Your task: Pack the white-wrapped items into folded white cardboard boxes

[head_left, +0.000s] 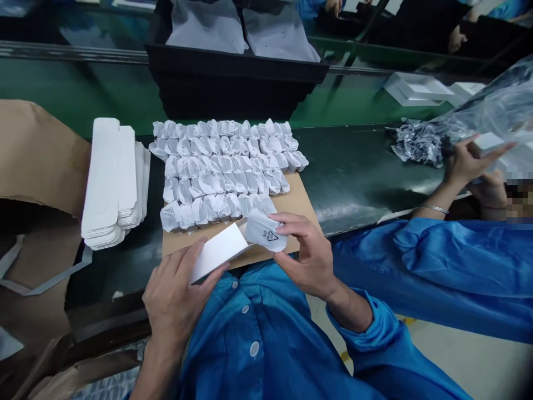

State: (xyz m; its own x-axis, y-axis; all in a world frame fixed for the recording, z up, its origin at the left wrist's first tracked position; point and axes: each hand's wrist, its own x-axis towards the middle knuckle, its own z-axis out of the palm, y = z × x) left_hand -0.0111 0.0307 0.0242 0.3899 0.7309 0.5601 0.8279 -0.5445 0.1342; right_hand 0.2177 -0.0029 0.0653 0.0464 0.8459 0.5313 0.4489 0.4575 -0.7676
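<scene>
My left hand (177, 289) is closed around a small white box (220, 250), tilted with its far end up and to the right. Between the thumb and fingers of my right hand (306, 253) is a wrapped packet (266, 230) in thin white translucent film, printed with a dark recycling mark. The packet sits right at the box's right end; whether part of it is inside the box I cannot tell. Just beyond my hands, several rows of similar wrapped packets (225, 180) lie on a brown cardboard sheet (306, 203).
Flat white folded cartons (110, 183) are stacked at left, beside a brown paper-lined container (37, 150). Black stacked trays (237, 72) stand at the back. On the right, a co-worker's hands (470, 161) hold a white box near clear plastic-wrapped parts (420, 143).
</scene>
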